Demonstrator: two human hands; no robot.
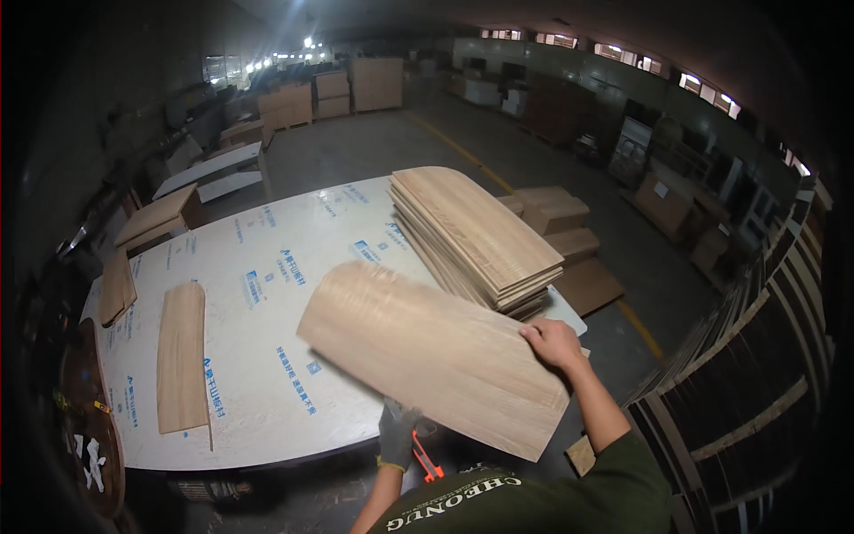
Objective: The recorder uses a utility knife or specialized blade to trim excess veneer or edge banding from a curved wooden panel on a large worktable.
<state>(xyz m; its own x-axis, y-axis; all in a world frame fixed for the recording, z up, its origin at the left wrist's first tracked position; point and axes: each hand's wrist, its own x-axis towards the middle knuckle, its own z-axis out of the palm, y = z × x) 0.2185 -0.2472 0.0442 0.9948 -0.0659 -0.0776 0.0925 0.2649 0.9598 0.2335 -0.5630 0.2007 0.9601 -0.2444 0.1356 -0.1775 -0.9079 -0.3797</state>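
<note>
Blue characters [261,287] dot the flat white tabletop board [245,356], centre left. Pale capitals [458,504] cross the dark-green cloth shirt [578,489], bottom centre.

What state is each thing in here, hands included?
Held board: gripped at its right end, overhanging the table's near edge
Right hand: bare, closed on that board
Left hand: gloved, grip partly hidden
Orange tool: beside left hand, unclear whether held
Board stack: piled on table
Lone board: lying on table

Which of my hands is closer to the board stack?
Right. Your right hand, gripping a board, is by the stack; your gloved left hand is farther off, at that board's lower edge.
</note>
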